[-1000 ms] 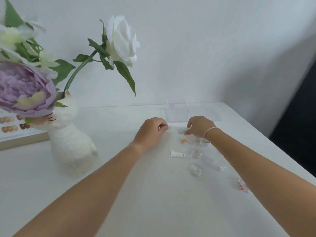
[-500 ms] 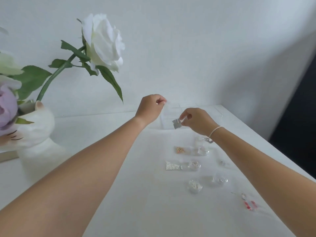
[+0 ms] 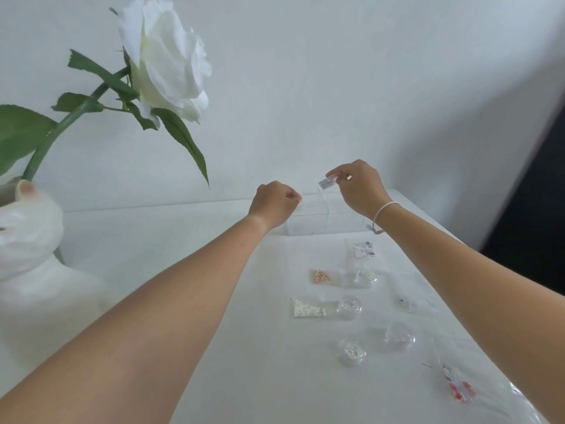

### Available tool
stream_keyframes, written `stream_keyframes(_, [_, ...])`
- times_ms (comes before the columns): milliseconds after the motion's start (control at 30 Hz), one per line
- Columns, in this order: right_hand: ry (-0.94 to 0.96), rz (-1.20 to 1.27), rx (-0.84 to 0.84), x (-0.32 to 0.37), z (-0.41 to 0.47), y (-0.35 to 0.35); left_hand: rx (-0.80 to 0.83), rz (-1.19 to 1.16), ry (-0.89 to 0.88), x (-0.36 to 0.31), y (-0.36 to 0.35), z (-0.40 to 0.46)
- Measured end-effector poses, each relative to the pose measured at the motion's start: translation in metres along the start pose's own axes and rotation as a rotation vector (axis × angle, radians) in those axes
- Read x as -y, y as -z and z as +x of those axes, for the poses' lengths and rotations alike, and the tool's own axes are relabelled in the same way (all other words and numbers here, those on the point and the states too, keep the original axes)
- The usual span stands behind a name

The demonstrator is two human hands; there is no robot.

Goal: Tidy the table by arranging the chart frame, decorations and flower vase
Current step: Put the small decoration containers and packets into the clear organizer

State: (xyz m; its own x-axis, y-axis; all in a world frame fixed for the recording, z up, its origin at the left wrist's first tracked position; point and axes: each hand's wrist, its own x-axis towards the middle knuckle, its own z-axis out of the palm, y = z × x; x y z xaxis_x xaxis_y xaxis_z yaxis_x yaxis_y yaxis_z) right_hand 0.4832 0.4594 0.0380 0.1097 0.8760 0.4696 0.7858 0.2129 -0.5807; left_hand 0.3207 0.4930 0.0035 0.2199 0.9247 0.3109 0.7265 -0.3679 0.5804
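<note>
My right hand (image 3: 359,186) pinches a small clear packet of silvery decorations (image 3: 327,182) and holds it in the air above a clear acrylic box (image 3: 324,218) at the back of the white table. My left hand (image 3: 273,201) is closed at the box's left top edge; whether it grips the edge I cannot tell. Several packets and small clear jars of decorations (image 3: 348,307) lie on the table under my right forearm. The white cat-shaped flower vase (image 3: 27,240) stands at the far left, with a white rose (image 3: 166,59) leaning right. The chart frame is out of view.
The white table (image 3: 214,249) meets a white wall behind. A packet with red pieces (image 3: 458,388) lies near the right front edge, on a clear plastic sheet. The table's right edge drops to a dark area.
My right hand picked a silvery packet off the table and raised it over the clear box. My left hand rose to the box's edge. The view shifted right, hiding the purple flower and the chart frame.
</note>
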Motion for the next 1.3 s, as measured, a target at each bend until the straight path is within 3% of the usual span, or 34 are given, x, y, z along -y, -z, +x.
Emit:
stream_keyframes(433, [-0.010, -0.046, 0.110, 0.010, -0.002, -0.023, -0.191, -0.226, -0.031, 0.012, 0.007, -0.068])
stream_keyframes(633, [0.014, -0.225, 0.228, 0.013, -0.017, -0.022, -0.054, -0.269, -0.079, 0.009, 0.007, -0.127])
stream_keyframes(767, [0.073, -0.184, 0.167, 0.014, -0.030, -0.012, 0.106, -0.250, -0.139, 0.004, 0.002, -0.150])
stream_keyframes(867, [0.125, -0.165, 0.248, 0.011, -0.043, -0.005, 0.171, -0.171, -0.191, 0.007, 0.000, -0.154])
stream_keyframes(1067, [0.146, -0.312, 0.575, 0.017, -0.097, 0.046, 0.202, -0.047, -0.258, -0.012, 0.006, -0.184])
stream_keyframes(1300, [0.195, -0.474, 0.654, 0.013, -0.109, 0.030, 0.153, -0.029, -0.254, -0.006, 0.007, -0.186])
